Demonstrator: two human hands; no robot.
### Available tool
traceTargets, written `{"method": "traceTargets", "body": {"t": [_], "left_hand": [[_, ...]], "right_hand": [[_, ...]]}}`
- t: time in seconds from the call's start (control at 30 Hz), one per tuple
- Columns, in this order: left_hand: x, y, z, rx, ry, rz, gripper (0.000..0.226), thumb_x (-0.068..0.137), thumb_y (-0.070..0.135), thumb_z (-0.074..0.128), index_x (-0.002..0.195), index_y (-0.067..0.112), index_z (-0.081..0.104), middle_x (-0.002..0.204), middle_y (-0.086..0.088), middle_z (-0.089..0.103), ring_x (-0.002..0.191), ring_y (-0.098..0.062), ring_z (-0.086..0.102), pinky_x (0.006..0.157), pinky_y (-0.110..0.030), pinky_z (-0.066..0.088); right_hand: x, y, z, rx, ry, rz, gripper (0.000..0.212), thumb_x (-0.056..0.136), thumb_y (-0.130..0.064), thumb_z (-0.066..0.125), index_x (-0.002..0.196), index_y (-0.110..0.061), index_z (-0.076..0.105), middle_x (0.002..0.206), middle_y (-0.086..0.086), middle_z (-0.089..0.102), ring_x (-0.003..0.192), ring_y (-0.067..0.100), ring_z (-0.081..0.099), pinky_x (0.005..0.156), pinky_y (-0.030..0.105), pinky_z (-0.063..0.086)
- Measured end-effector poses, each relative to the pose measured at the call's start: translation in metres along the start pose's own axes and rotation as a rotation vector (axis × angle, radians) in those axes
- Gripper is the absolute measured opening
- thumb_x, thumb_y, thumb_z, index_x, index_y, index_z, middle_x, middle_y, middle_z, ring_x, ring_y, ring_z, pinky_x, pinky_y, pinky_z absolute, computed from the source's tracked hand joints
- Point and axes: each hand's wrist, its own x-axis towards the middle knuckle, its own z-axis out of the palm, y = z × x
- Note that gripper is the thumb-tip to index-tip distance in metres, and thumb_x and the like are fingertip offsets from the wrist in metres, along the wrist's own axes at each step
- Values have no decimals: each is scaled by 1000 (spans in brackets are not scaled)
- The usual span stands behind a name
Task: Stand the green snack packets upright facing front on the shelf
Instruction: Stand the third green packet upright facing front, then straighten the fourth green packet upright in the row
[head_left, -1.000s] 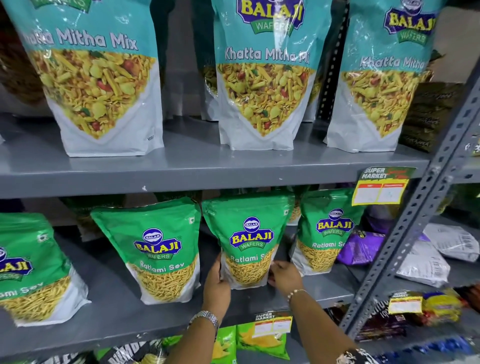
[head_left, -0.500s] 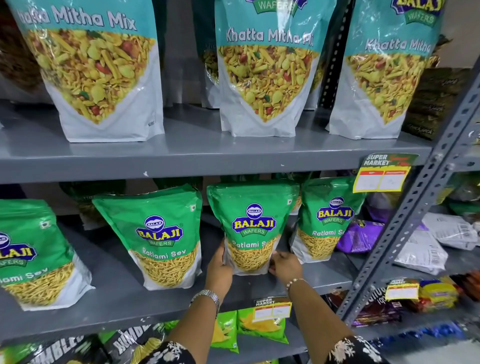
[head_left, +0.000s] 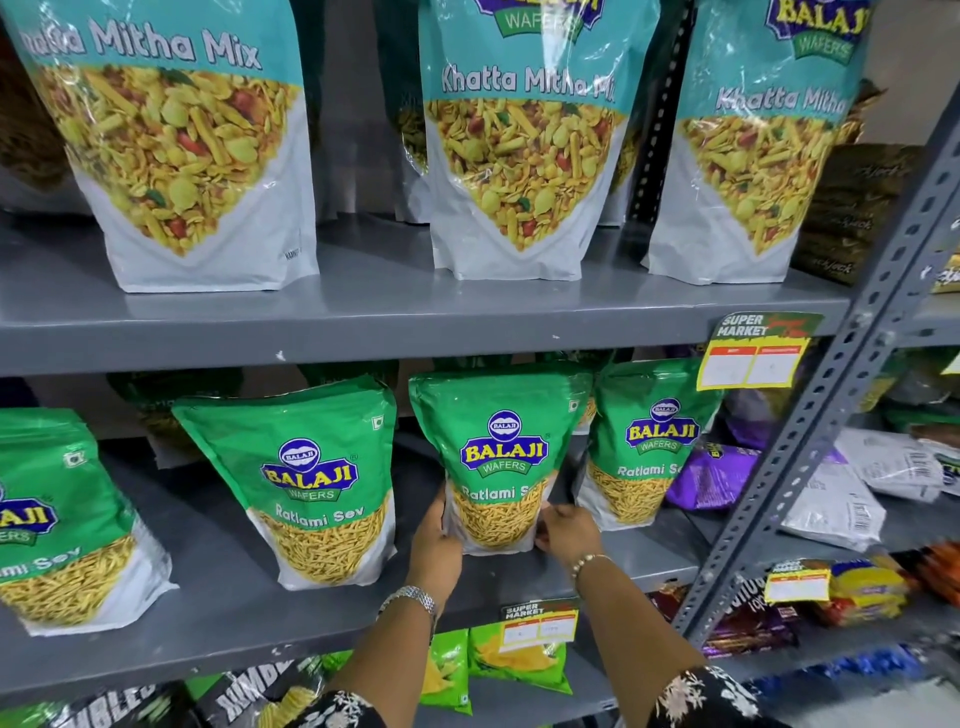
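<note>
Head view: left hand (head_left: 435, 540) and right hand (head_left: 567, 532) clamping the lower corners of a green Ratlami Sev packet (head_left: 500, 457), holding it upright, label facing front, base at the grey middle shelf (head_left: 218, 613). Standing just beside it, two more green packets, one left (head_left: 311, 478), one right (head_left: 647, 447). Sitting on the shelf above, teal Khatta Mitha bags (head_left: 524, 145).

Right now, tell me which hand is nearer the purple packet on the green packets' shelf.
Right. The right hand grips the held green packet on the side towards the purple packet. The left hand holds the packet's far side.
</note>
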Motion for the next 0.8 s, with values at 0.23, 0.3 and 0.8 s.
{"method": "traceTargets", "body": {"t": [0.23,0.3,0.8], "left_hand": [[2,-5,0,22,9,-2,55,92,2,49,140,26,41,140,-6,53,124,-22,52,103,-40,46],[1,-5,-2,1,-14,4,60,90,-4,49,142,23,40,142,-6,51,127,-23,50,105,-43,45],[-41,-9,141,80,-298,-142,77,79,-15,31,149,17,24,124,0,56,88,-15,61,67,-25,51]], "right_hand": [[2,2,-1,58,-13,12,34,95,-17,51,63,-7,56,70,15,59,62,25,54,69,39,52],[-1,2,-7,-61,33,-40,31,95,-25,51,73,-5,62,75,16,63,71,30,59,75,41,50],[20,10,-130,-221,324,-32,30,88,-2,55,118,3,57,108,25,66,99,41,62,86,40,48]]}}
